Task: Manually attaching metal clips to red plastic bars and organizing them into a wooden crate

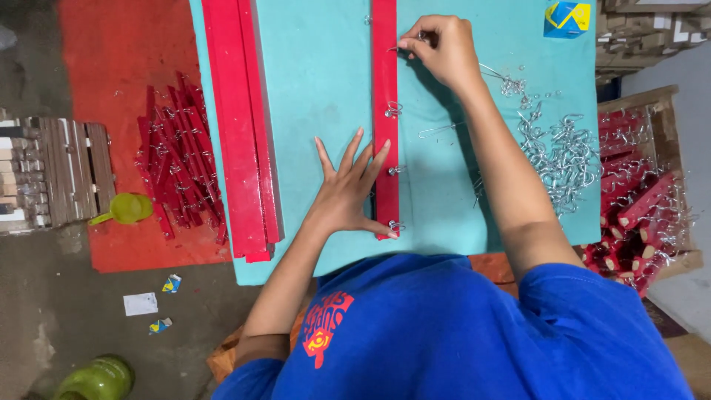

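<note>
A long red strip (385, 81) lies lengthwise on the teal table (318, 81), with small metal hooks fixed along its right edge. My left hand (349, 189) lies flat with fingers spread, pressing the near end of the strip. My right hand (438, 46) is farther up, pinching a metal hook (401, 47) against the strip's right edge. A pile of loose silver hooks (559, 155) lies on the table to the right of my right forearm.
Several more red strips (237, 126) are stacked along the table's left side. Finished hooked strips (181, 159) lie on a red mat on the floor at left, beside a green scoop (126, 209). A wooden crate (641, 192) of hooked strips stands at right.
</note>
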